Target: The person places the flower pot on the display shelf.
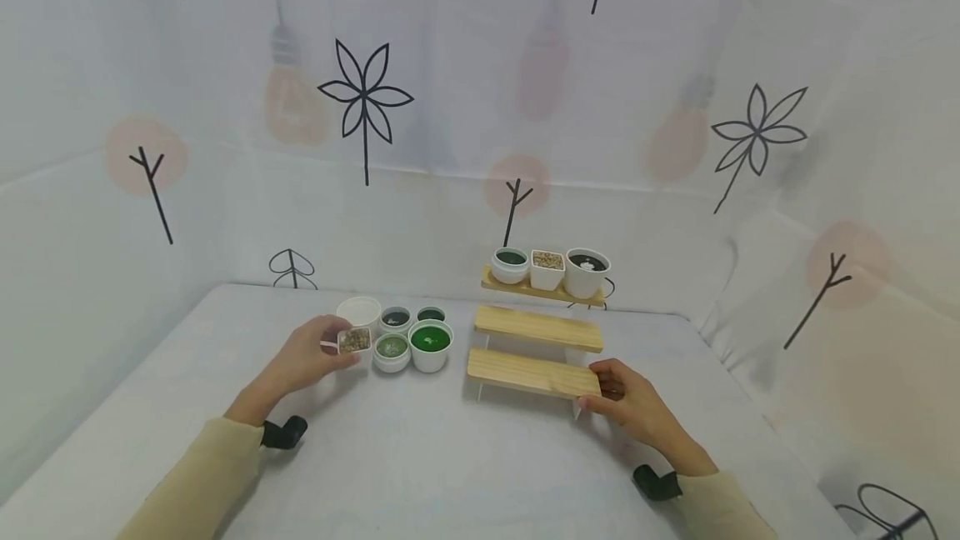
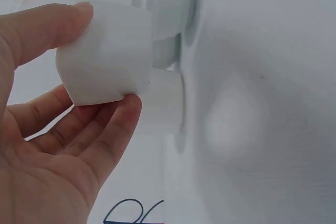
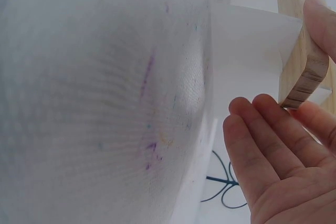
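I've got the left hand (image 1: 309, 354) pinching a small square white pot (image 1: 355, 342), pebbly fill facing up, pot sitting in the grasp just left of the round white pots (image 1: 431, 358) on the table (image 1: 375, 465). Right hand (image 1: 639, 408) grips the right end of the lowest wooden shelf (image 1: 528, 374), thumb opposing fingers. I see three more pots (image 1: 587, 277) on the top shelf (image 1: 519, 287).
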`<state>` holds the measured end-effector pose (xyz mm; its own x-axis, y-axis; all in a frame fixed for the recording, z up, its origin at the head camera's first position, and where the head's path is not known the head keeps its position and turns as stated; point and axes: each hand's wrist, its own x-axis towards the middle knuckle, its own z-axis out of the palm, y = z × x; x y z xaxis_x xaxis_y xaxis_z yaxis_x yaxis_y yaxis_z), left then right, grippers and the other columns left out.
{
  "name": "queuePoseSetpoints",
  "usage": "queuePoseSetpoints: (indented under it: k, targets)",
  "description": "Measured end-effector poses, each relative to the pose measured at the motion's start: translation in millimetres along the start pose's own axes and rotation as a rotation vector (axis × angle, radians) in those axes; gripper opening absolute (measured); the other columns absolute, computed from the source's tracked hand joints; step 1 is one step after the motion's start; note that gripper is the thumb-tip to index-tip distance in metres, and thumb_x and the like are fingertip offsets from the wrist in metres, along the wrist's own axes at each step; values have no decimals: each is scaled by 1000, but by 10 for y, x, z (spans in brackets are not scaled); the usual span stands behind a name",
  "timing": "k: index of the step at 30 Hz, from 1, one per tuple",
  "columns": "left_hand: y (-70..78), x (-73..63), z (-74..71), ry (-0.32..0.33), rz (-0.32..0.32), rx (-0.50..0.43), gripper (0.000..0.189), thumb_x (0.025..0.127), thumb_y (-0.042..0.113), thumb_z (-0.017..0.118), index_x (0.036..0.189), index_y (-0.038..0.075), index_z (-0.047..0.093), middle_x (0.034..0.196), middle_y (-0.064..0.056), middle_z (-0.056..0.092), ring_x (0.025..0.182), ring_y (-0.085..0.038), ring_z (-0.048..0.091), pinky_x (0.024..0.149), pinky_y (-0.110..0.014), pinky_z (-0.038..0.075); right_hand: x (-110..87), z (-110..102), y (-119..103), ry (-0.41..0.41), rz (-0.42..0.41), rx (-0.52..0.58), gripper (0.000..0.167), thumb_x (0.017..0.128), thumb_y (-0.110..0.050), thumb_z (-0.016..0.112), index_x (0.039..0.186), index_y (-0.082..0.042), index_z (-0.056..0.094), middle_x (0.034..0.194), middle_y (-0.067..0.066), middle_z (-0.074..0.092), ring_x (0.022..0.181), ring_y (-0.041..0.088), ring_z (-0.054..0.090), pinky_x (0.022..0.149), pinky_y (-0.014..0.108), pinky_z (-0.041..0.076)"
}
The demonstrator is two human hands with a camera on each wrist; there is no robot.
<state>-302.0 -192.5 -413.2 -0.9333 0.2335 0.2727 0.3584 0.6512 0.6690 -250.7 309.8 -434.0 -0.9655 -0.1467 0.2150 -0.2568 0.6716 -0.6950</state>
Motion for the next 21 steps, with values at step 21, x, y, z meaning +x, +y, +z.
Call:
queuePoseSetpoints:
  k: [21]
  targets:
    - [884,255,435,17,380,-42,51,79,20,78,121,1,57,114,-7,58,98,-20,58,84,-32,54,-15,-1,10,-2,-17,2,60,80,-36,77,125,-5,53,117,11,62,103,25,63,81,35,54]
